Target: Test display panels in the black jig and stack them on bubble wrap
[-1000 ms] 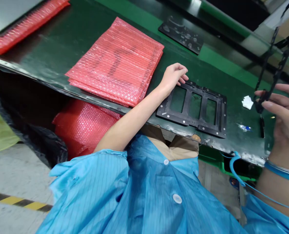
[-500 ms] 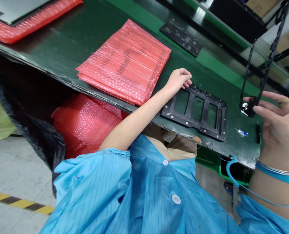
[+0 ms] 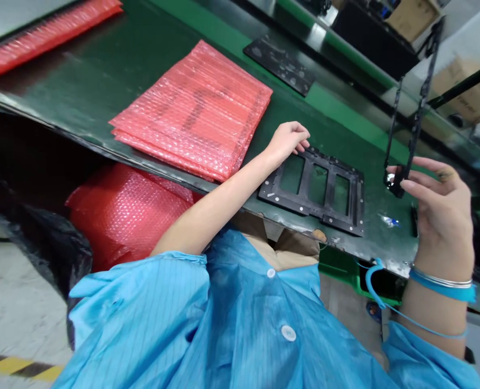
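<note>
My right hand [image 3: 444, 208] pinches the lower corner of a thin black frame [image 3: 419, 113] between thumb and fingers. The frame stands up in the air at the right, its long narrow bars slanting upward. My left hand [image 3: 289, 139] is over the upper left corner of a flat black fixture plate [image 3: 319, 186]; its fingers are loosely bent, with nothing visible in them. Whether it touches the plate I cannot tell. Three rectangular openings and several small silver discs show on the plate, which lies on the green bench [image 3: 81, 92].
Red bubble-wrap bags [image 3: 199, 111] lie stacked left of my left arm. A dark spotted sheet [image 3: 280, 64] lies farther back. Below the bench edge is more red bubble wrap [image 3: 130, 210]. A blue cord [image 3: 371, 278] runs from the bench edge to my right wrist.
My right hand and the thin black frame have moved left and a little down in view. My left hand stays over the fixture plate's corner. The whole view has shifted slightly.
</note>
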Demonstrator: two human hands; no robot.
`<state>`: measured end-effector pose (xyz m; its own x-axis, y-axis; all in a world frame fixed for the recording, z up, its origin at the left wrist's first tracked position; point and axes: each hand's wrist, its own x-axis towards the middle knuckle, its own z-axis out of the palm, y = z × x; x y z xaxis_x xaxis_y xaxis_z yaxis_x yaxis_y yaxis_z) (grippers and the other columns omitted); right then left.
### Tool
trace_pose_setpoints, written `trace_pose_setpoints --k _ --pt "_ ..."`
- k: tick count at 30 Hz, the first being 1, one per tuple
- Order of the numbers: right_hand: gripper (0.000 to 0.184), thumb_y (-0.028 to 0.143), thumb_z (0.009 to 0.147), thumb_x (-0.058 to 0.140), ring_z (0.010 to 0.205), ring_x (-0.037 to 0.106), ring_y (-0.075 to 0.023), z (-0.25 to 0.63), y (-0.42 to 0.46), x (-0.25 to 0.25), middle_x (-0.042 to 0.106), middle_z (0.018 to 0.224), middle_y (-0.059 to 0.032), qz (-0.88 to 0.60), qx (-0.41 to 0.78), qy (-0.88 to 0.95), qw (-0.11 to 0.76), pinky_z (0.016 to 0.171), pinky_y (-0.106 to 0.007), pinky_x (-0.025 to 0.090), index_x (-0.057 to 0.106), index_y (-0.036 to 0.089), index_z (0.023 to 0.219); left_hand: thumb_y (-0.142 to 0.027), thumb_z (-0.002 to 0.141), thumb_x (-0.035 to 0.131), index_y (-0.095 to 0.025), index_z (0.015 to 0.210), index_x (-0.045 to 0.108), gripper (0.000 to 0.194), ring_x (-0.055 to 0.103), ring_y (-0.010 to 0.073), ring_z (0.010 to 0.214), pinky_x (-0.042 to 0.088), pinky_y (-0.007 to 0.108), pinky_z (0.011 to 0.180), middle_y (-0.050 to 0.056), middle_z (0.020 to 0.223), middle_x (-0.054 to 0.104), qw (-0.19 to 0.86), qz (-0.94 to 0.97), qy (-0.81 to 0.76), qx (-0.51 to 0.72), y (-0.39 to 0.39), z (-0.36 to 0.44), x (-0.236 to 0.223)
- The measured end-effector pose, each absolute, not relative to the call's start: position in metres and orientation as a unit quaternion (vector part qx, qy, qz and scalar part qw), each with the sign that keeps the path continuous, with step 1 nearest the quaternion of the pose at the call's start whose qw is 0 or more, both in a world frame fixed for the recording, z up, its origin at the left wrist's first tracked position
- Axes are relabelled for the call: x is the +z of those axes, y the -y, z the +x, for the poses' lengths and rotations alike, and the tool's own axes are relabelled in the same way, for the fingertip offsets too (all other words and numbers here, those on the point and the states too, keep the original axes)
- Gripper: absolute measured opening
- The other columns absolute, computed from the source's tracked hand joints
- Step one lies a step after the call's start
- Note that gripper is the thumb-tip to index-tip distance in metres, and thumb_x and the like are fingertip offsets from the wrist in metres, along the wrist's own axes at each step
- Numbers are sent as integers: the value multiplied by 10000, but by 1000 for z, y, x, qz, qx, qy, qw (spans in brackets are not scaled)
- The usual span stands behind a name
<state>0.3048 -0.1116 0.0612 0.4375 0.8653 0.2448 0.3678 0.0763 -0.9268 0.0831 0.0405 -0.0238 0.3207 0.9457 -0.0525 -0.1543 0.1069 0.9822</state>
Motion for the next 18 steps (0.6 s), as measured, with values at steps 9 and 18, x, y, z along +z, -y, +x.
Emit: trace_pose_setpoints --k 9,18 --pt "489 223 457 863 884 737 -260 294 117 55 759 811 -33 -637 242 497 537 1040 -510 500 719 217 924 -41 869 482 -139 800 542 133 582 94 592 409 193 584 29 695 642 629 509 -383 446 -38 81 -28" --pt "502 230 419 874 861 738 -246 289 112 61 760 798 -35 -635 237 496 543 994 -467 532 717 218 897 9 842 472 -132 790 546 167 573 84 575 413 196 595 8 666 627 625 517 -365 458 -38 79 -33"
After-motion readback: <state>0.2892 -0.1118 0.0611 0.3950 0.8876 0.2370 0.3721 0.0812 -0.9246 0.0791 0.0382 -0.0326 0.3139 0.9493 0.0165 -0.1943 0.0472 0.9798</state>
